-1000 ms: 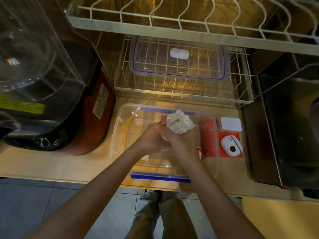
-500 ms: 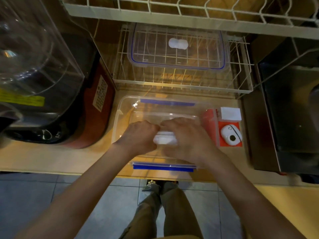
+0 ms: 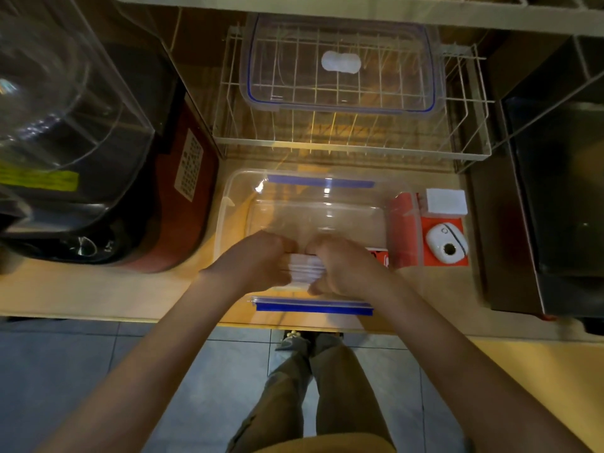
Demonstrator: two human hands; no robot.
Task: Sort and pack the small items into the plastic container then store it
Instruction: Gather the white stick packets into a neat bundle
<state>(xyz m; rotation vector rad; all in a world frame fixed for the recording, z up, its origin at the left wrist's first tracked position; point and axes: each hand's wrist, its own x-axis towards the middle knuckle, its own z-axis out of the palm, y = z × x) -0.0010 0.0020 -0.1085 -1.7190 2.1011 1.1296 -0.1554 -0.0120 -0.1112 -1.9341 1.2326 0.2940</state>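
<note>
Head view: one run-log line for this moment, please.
stage: packing | left hand + right hand: both holding white bundle low inside clear container | lid: off, on wire rack behind

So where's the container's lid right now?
The lid rests up in the white wire rack, directly behind the open plastic container on the counter.

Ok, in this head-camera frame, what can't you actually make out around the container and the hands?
- White item: blurred by motion, pinched between left hand and right hand; what it is stays unclear.
- Container floor near the front: hidden by both hands.
- Red box: seen through the clear wall, print unreadable.
- Sticker on the appliance: text too small.
</note>
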